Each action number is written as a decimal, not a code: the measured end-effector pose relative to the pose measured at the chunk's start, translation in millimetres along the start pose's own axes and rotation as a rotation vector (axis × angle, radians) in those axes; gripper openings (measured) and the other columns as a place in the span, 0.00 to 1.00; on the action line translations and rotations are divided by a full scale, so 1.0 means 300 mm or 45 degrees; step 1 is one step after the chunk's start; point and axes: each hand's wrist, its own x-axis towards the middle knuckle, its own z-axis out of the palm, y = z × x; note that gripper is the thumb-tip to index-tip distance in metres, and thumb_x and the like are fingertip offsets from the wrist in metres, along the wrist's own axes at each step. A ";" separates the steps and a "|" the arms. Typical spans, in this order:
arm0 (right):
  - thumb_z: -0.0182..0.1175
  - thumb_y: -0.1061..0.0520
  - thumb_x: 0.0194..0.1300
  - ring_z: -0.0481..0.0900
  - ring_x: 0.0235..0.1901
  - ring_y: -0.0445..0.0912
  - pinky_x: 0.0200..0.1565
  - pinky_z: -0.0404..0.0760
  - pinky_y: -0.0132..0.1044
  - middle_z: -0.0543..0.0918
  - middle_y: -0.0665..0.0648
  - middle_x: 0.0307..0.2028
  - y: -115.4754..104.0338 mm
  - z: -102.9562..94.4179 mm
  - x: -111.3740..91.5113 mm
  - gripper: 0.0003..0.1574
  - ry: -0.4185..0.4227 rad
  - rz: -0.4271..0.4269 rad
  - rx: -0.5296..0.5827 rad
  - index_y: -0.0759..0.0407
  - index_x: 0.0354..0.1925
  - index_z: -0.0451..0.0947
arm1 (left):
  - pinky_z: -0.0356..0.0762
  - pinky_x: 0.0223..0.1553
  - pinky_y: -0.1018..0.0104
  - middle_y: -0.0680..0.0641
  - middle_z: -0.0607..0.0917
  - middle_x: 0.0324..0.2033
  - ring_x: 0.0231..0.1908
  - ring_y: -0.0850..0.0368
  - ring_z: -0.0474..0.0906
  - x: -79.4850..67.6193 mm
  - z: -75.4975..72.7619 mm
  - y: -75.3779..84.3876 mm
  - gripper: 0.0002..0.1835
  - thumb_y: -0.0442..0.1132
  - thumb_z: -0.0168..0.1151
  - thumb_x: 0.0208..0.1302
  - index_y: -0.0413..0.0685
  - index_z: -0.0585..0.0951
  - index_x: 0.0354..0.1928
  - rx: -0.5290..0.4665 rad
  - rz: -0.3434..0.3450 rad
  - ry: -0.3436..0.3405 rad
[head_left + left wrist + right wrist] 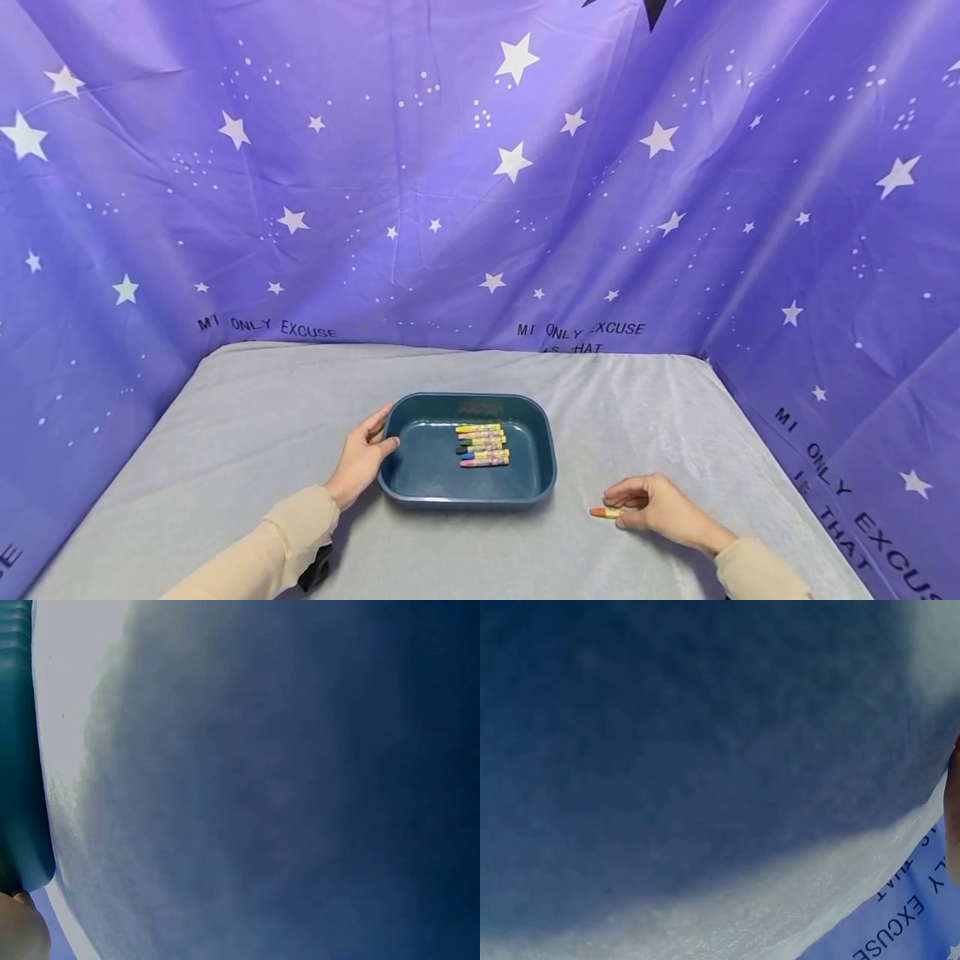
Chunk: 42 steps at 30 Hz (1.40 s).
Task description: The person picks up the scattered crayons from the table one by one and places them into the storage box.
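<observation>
A dark teal rectangular tray (465, 502) with rounded corners sits on the cloth. My left hand (356, 467) holds its left side, thumb over the rim and fingers along the outer wall. In the left wrist view, part of that hand (21, 930) shows at the end of the tray's wall (19, 780). Several crayons (483, 446) in printed wrappers lie side by side inside. To the right of the tray, my right hand (667, 510) pinches an orange crayon (600, 513) low over the cloth, its tip pointing left. The rest of this crayon is hidden by the fingers.
A pale grey cloth (262, 400) covers the table. Purple curtains (420, 183) with white stars and black lettering hang behind it and along both sides.
</observation>
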 end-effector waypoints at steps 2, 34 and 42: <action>0.65 0.64 0.50 0.81 0.35 0.38 0.37 0.79 0.27 0.84 0.61 0.37 0.000 0.006 0.003 0.18 0.013 -0.006 -0.050 0.68 0.43 0.79 | 0.66 0.60 0.57 0.39 0.66 0.64 0.63 0.50 0.63 0.000 0.000 0.000 0.34 0.28 0.54 0.59 0.46 0.59 0.68 0.001 -0.001 0.001; 0.65 0.60 0.53 0.81 0.32 0.42 0.33 0.81 0.30 0.85 0.60 0.37 -0.323 0.014 0.229 0.15 0.178 -0.132 -0.157 0.62 0.42 0.82 | 0.67 0.59 0.55 0.40 0.65 0.64 0.63 0.49 0.63 0.001 0.001 0.000 0.34 0.28 0.54 0.59 0.47 0.60 0.68 0.006 -0.013 0.021; 0.63 0.61 0.56 0.81 0.35 0.45 0.35 0.81 0.29 0.84 0.57 0.37 -0.345 0.133 0.359 0.15 0.129 -0.142 -0.125 0.61 0.44 0.81 | 0.68 0.59 0.57 0.38 0.66 0.64 0.63 0.48 0.63 0.002 0.002 -0.007 0.34 0.27 0.54 0.59 0.46 0.60 0.68 -0.003 -0.001 0.012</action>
